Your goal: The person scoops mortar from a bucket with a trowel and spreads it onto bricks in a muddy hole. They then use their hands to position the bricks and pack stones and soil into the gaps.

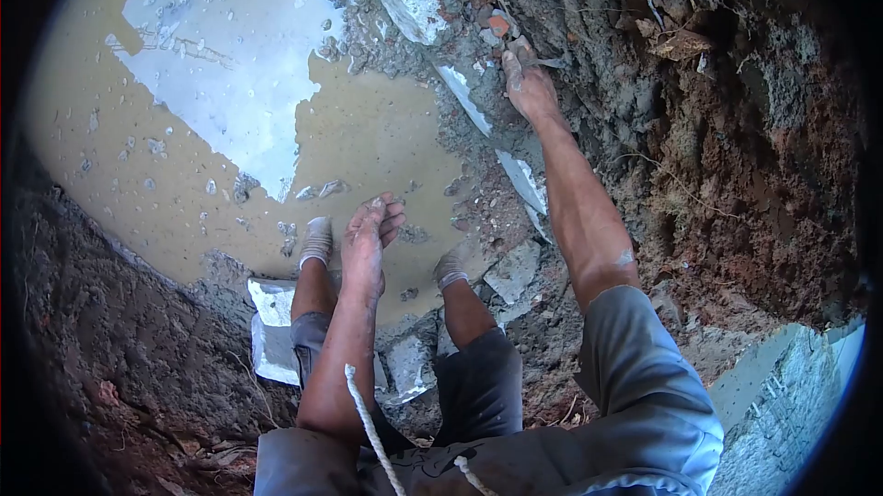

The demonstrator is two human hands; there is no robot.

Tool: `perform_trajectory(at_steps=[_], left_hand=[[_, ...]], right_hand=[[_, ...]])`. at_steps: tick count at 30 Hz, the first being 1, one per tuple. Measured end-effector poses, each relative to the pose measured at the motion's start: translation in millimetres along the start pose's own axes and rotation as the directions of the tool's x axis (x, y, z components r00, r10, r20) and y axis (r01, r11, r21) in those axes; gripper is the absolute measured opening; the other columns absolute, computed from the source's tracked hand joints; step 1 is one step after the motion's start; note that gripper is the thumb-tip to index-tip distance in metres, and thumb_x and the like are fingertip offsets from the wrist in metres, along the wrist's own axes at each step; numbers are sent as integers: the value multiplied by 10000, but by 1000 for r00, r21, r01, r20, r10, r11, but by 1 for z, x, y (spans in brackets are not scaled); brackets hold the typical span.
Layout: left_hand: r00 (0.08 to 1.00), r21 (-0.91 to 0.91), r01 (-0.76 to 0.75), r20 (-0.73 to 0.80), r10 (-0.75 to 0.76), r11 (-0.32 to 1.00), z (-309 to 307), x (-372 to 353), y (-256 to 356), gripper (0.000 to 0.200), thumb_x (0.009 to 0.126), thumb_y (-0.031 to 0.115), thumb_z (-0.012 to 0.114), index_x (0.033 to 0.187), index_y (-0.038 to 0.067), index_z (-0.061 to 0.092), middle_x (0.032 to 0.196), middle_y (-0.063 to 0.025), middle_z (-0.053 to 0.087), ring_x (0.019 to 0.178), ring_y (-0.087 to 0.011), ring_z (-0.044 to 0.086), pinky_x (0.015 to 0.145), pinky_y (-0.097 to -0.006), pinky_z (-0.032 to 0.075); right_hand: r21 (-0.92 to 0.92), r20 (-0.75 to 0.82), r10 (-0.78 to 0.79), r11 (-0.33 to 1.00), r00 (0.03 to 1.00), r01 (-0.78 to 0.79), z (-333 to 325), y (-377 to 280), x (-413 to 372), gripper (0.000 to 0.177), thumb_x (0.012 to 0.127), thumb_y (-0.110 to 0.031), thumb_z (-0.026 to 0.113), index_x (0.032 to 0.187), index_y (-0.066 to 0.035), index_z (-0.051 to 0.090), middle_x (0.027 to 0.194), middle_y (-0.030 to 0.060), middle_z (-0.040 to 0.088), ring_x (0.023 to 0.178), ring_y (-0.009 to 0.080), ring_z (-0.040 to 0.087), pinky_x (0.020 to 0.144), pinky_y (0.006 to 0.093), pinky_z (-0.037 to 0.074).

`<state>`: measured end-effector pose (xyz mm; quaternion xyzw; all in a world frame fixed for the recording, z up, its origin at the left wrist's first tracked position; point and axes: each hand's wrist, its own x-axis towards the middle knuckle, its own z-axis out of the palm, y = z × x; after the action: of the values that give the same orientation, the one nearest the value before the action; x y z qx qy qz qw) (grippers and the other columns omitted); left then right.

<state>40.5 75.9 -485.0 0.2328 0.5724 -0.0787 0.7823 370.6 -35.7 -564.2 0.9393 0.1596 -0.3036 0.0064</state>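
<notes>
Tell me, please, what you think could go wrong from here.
The left foot, at the muddy water, might slip. The bare right hand, close to a reddish fragment, could get scraped. The rough earth bank beside that hand might shed soil.

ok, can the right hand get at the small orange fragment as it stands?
Likely yes: the right hand is close by the orange fragment, with nothing obvious between. A thin grey piece sticks out beside that hand; can't tell if it's in the grip.
</notes>
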Motion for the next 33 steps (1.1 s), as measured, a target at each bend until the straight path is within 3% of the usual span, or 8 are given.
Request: perform_trajectory(at_steps=[1,5,9,16,20,28,29,33], left_hand=[[1000,5,-5,18,5,1000,1,0,2,395,956,357,526,1213,65,593,1070,-61,656,979,-172,610,885,-316,433],[998,24,-34,52,33,999,-5,0,10,418,963,355,502,1238,46,565,1115,-87,631,1046,-211,591,946,-362,424],[999,-12,-37,26,37,999,-4,1,0,374,954,345,536,1191,66,613,1032,-60,672,943,-149,620,857,-299,443],[998,28,-15,54,14,999,-4,0,3,389,964,335,506,1224,56,579,1079,-72,646,990,-178,606,905,-330,435],[999,21,-32,31,32,999,0,3,8,368,955,332,530,1199,69,605,1042,-59,669,955,-156,618,865,-301,439],[998,79,-25,64,20,997,3,7,-4,378,953,337,529,1207,68,603,1050,-58,666,962,-161,618,859,-302,440],[997,67,-41,74,36,997,4,6,2,377,952,338,531,1204,68,606,1049,-58,666,959,-159,619,856,-301,442],[996,26,-73,58,71,997,1,3,-1,376,949,346,540,1193,69,613,1040,-54,668,941,-152,623,845,-298,448]], right_hand=[[-207,-183,-167,970,969,128,23,15,8,649,983,-529,216,1430,-82,362,1437,226,387,1278,405,415,1068,432,339],[-95,120,82,993,989,-71,-1,-2,7,719,969,-578,214,1338,-20,479,1320,264,500,1246,428,443,1072,436,333],[-28,61,124,992,990,-123,-14,-11,-17,761,966,-576,231,1229,59,558,1273,306,519,1268,425,434,1078,447,335],[10,217,69,997,974,-73,-27,7,-15,740,967,-580,210,1371,-8,448,1433,251,384,1347,423,321,1143,436,244],[-50,97,55,997,994,-50,-3,6,-11,711,973,-557,215,1440,-35,342,1515,199,274,1421,374,181,1179,417,167],[-44,109,138,990,984,-134,4,8,-10,743,964,-594,171,1448,-55,335,1451,239,365,1328,445,344,1128,445,272],[-34,108,137,990,985,-134,-1,4,-14,692,980,-535,252,1341,13,472,1403,257,420,1321,408,373,1115,433,304],[25,67,-39,999,997,37,-11,23,-22,652,984,-523,273,1272,-4,541,1309,253,513,1240,408,459,1054,440,364]])
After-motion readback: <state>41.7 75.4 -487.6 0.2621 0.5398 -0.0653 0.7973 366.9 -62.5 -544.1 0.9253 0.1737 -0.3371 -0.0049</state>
